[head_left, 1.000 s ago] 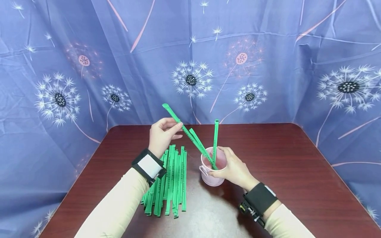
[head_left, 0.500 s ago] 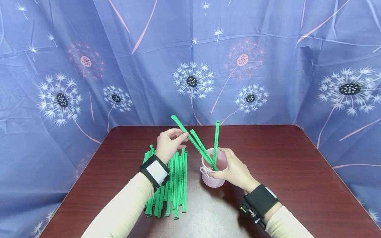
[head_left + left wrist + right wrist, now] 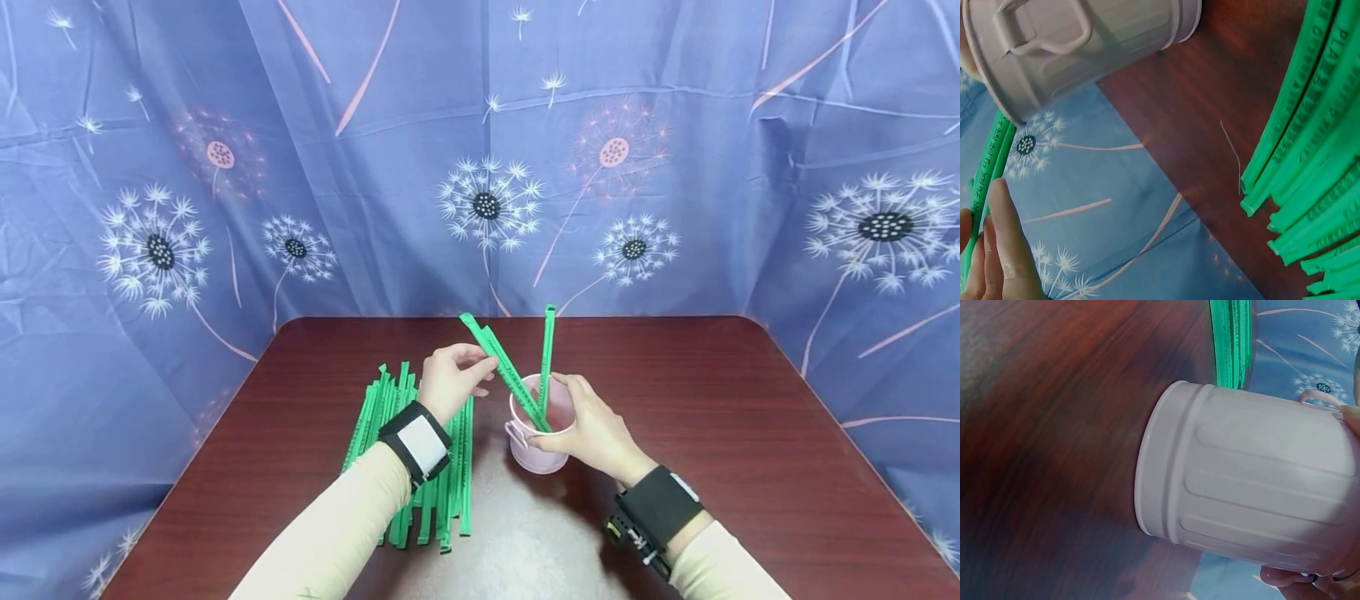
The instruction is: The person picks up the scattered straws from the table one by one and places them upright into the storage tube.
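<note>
My left hand (image 3: pixel 454 379) pinches a green wrapped straw (image 3: pixel 471 323) between thumb and fingers, its lower end slanting into a small pale pink bucket (image 3: pixel 538 458). Right beside it leans another green straw, and a third straw (image 3: pixel 547 342) stands nearly upright in the bucket. My right hand (image 3: pixel 600 429) grips the bucket around its rim from the right. In the left wrist view, the held straw (image 3: pixel 988 156) overlaps the bucket's rim, and the fingers lie along it. The right wrist view shows the bucket's ribbed side (image 3: pixel 1260 469), its base on the table.
A pile of green wrapped straws (image 3: pixel 442 492) lies left of the bucket, partly hidden under my left forearm. The brown wooden table (image 3: pixel 750 433) reaches back to a blue curtain (image 3: pixel 375 208) with dandelion prints. Wristbands (image 3: pixel 656 508) sit on both wrists.
My left hand has moved right and down toward the bucket, sliding the straw deeper so its top now sits lower, near the neighbouring straw. The right hand keeps its grip on the bucket.
</note>
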The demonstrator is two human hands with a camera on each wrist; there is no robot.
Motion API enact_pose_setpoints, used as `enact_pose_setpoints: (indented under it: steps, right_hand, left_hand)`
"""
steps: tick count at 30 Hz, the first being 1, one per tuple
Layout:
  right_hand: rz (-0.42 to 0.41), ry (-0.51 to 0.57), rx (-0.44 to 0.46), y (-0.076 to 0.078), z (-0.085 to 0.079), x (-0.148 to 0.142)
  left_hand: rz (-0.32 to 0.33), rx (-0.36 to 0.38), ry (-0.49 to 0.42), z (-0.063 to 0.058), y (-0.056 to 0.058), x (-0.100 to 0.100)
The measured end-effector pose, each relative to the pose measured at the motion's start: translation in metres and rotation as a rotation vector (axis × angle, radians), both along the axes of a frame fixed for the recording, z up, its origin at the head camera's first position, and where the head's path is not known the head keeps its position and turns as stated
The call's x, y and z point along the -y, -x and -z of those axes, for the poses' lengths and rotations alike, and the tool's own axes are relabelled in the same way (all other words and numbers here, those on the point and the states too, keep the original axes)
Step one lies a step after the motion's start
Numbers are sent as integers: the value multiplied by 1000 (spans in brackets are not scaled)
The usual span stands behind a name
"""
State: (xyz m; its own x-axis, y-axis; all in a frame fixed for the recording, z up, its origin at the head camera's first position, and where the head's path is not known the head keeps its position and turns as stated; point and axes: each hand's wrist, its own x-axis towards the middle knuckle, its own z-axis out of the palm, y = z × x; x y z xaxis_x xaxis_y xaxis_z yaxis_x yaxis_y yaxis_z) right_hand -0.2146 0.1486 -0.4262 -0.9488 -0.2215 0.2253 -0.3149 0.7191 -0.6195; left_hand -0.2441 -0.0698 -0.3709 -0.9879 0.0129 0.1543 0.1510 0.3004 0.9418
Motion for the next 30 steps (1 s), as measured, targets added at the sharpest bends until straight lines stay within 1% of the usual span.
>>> enact_pose_setpoints:
  steps: [8, 17, 25, 30]
  right_hand:
    - [-10, 9, 4, 0, 0, 0]
    - [-14, 8, 4, 1, 2, -1]
    - [-17, 5, -2, 1, 2, -1]
    - [-12, 6, -1, 1, 2, 0]
  left_hand:
    - [9, 18, 58, 8, -1, -4]
    - [40, 5, 118, 12, -4, -8]
    - [52, -7, 126, 16, -5, -9]
    - [66, -5, 126, 19, -5, -1]
